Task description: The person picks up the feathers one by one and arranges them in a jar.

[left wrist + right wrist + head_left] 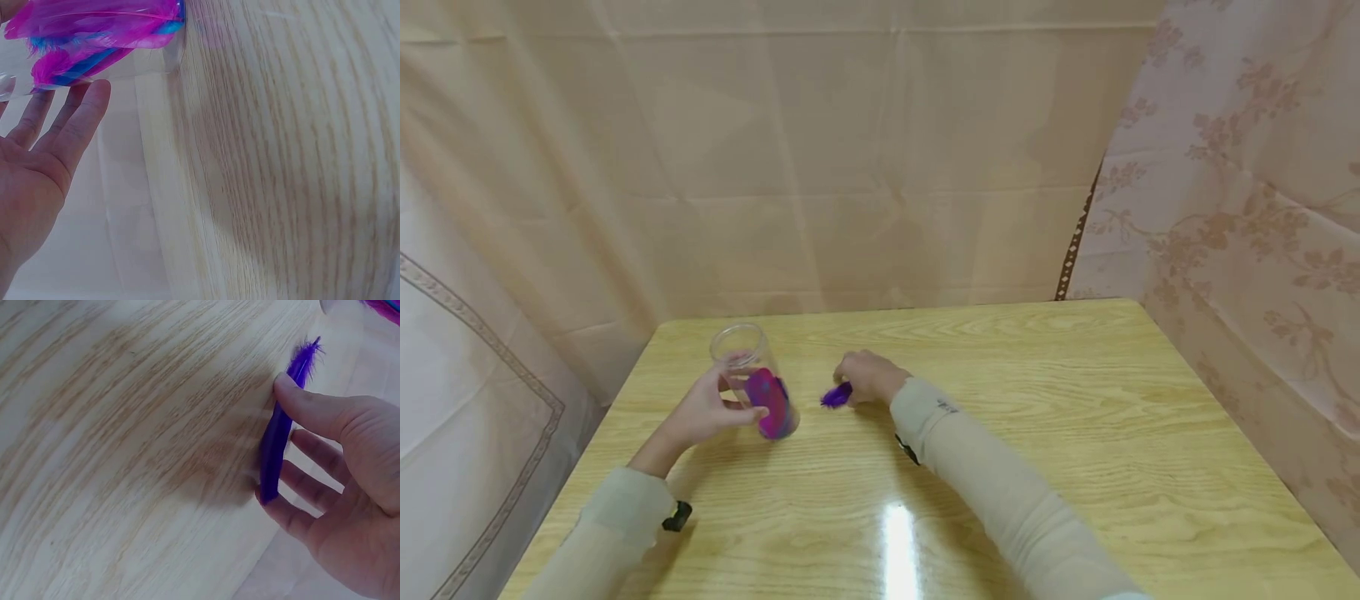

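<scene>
On the left of the table, my left hand [703, 412] grips a clear plastic jar [751, 363] around its side. The jar leans a little, open rim up; I cannot tell whether its base touches the table. Pink and blue feathers [106, 28] lie inside it. To the jar's right, my right hand [871, 377] holds a purple feather [273, 453], thumb on one side and fingertips on the other. In the head view the feather's fluffy end [833, 397] points left toward the jar. The right fingers are low over the tabletop.
The light wood table [1045, 433] carries a bright glare [898, 550] near its front. A beige curtain [850, 167] hangs behind it, with a flowered cloth [1247, 208] on the right and a white bordered cloth [467, 400] on the left.
</scene>
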A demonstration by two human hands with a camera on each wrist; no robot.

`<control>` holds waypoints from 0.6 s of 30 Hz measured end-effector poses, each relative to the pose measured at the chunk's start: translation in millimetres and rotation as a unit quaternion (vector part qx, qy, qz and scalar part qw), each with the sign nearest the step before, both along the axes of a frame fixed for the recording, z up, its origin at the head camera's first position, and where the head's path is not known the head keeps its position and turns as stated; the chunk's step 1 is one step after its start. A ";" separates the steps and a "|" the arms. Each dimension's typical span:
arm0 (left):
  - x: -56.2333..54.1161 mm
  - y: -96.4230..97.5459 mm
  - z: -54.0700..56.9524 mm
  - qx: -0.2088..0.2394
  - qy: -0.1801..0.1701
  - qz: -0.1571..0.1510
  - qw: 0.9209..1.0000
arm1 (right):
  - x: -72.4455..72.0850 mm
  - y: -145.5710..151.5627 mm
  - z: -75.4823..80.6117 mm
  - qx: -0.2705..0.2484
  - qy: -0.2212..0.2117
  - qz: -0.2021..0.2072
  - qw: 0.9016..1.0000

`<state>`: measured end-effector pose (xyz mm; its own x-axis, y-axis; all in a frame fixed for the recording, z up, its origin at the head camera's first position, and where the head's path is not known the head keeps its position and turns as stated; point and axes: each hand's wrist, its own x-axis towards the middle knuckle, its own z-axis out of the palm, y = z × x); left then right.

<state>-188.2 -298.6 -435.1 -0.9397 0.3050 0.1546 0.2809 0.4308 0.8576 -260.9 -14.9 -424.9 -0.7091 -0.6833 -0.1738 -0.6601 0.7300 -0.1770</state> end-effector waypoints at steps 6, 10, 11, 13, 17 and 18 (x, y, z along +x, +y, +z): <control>0.9 -0.3 -1.3 0.006 -0.001 -0.002 1.000 | 1.2 -2.9 0.8 0.004 -0.013 -0.035 0.999; 1.5 -0.4 -1.4 0.004 -0.002 -0.003 1.000 | 1.1 -2.9 0.9 0.002 -0.033 -0.053 0.998; 1.5 -0.4 -1.2 0.003 -0.002 -0.003 1.000 | 1.1 -2.7 1.1 0.002 -0.037 -0.056 0.998; 1.4 -0.2 -0.6 0.002 -0.002 -0.004 1.000 | -2.3 -2.1 -4.2 -0.004 -0.039 -0.057 0.998; 0.9 0.3 0.3 0.003 -0.001 -0.007 1.000 | -1.8 -1.3 -4.7 -0.008 -0.050 -0.068 0.996; 0.9 0.4 0.3 0.002 0.000 -0.007 1.000 | -1.5 -1.2 -4.9 -0.009 -0.052 -0.071 0.996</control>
